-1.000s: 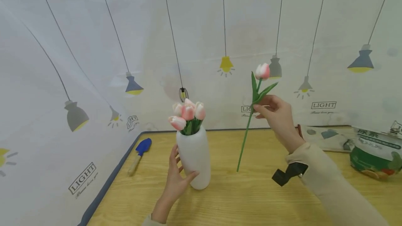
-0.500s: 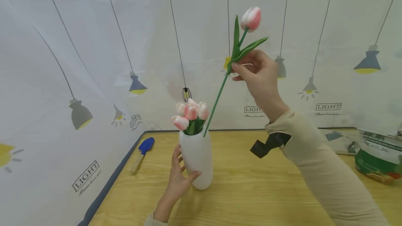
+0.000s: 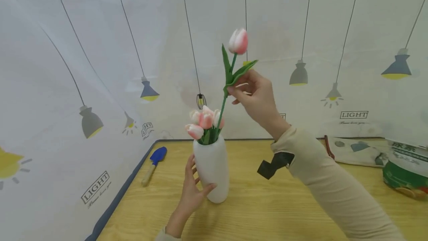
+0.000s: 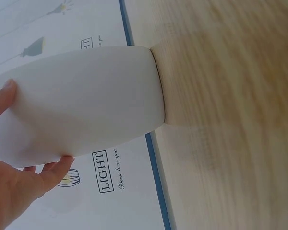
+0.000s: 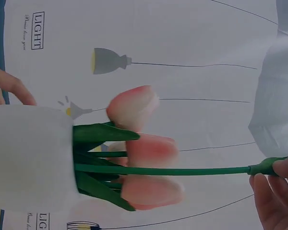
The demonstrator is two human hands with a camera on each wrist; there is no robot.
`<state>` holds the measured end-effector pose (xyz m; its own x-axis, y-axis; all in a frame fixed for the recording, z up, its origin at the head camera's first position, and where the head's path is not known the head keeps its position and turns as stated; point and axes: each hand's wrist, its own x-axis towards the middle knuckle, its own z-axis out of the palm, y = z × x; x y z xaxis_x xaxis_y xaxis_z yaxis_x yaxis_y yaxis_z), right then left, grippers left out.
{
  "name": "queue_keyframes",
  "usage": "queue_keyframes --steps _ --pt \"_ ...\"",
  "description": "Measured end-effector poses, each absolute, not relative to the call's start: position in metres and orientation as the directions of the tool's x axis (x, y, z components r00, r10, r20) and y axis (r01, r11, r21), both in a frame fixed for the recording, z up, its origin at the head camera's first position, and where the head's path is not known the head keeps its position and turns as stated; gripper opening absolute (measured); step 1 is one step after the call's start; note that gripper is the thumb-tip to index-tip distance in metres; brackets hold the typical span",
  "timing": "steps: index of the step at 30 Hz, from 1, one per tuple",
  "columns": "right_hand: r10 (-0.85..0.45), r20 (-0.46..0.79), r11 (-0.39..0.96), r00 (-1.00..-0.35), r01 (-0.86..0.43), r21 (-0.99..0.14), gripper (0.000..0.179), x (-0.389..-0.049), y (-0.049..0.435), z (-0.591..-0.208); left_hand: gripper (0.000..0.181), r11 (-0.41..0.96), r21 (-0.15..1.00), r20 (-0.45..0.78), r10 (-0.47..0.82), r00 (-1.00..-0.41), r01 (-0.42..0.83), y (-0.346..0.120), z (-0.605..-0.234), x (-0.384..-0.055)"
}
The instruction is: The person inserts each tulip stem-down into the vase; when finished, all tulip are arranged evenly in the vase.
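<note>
A white vase stands on the wooden table, holding several pink-and-white tulips with green leaves. My left hand grips the vase's lower left side, thumb across its front; the left wrist view shows the vase's base on the table. Above the vase, my right hand pinches a single tulip by its stem just below the leaves. That tulip is nearly upright. In the right wrist view its green stem runs past the other blooms into the vase mouth, where its lower end is hidden.
A blue trowel with a wooden handle lies left of the vase. At the right are a patterned cloth pouch and a green-and-white bag. A lamp-printed curtain borders the table behind and at left.
My right hand rose with the tulip and moved left over the vase, then came down, its stem end passing into the vase mouth. My left hand stays on the vase.
</note>
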<state>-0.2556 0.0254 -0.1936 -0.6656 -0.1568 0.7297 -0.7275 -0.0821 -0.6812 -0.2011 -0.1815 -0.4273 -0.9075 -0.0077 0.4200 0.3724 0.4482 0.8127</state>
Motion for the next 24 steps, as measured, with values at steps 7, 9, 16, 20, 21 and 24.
queue_keyframes --steps 7,9,16,20,21,24 --pt "-0.273 0.677 0.052 -0.683 -0.713 -0.699 0.018 -0.254 0.012 -0.225 0.101 0.442 0.827 0.393 -0.014 -0.919 0.347 -0.182 -0.427 -0.203" --pt "-0.285 0.667 0.058 -0.688 -0.707 -0.705 0.018 -0.253 0.010 -0.235 0.102 0.442 0.831 0.386 -0.018 -0.922 0.339 -0.182 -0.427 -0.203" --pt "-0.301 0.669 0.118 -0.680 -0.722 -0.681 0.017 -0.251 0.000 -0.270 0.100 0.454 0.817 0.408 -0.018 -0.913 0.356 -0.182 -0.425 -0.201" --pt "-0.323 0.678 0.226 -0.661 -0.749 -0.622 0.014 -0.252 -0.006 -0.285 0.100 0.453 0.813 0.420 -0.019 -0.907 0.367 -0.182 -0.425 -0.201" --pt "-0.322 0.676 0.255 -0.663 -0.748 -0.612 0.014 -0.252 -0.007 -0.289 0.100 0.453 0.813 0.418 -0.020 -0.908 0.365 -0.182 -0.425 -0.201" --pt "-0.319 0.662 0.327 -0.678 -0.734 -0.595 0.016 -0.252 -0.008 -0.298 0.102 0.452 0.820 0.404 -0.021 -0.914 0.352 -0.181 -0.427 -0.201"
